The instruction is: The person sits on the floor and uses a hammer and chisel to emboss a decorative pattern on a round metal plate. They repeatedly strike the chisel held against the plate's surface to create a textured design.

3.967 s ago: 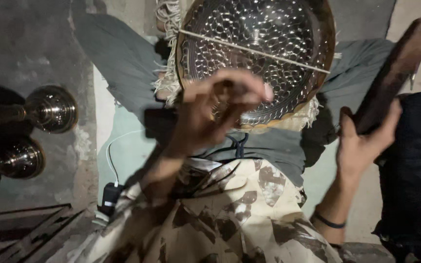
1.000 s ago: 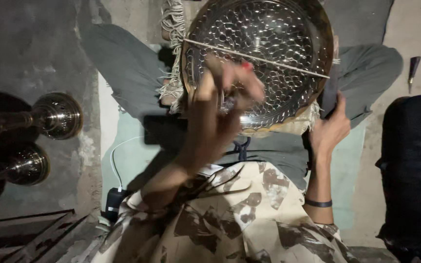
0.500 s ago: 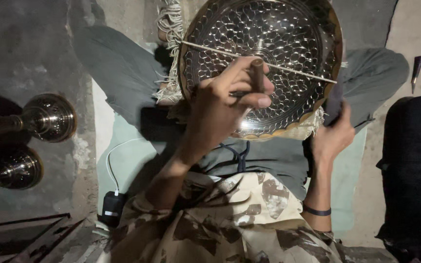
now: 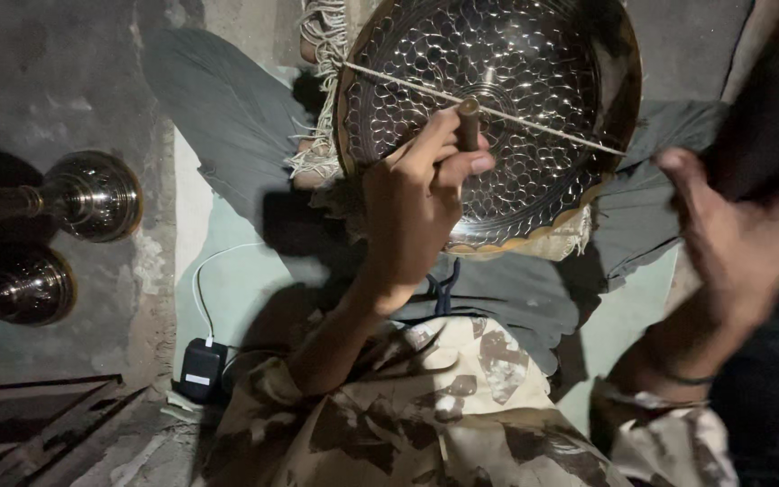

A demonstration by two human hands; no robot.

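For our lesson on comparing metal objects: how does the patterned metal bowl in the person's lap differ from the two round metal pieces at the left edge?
The patterned metal bowl is wide, open and covered in hammered circles; the two round metal pieces are smaller, smooth domes on stems. The bowl lies in the lap under the left hand, which holds a punch; the pieces lie untouched on the floor. Both are shiny metal.

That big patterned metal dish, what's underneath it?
Under the metal dish a fringed cloth pokes out over grey-trousered legs. What props it is hidden.
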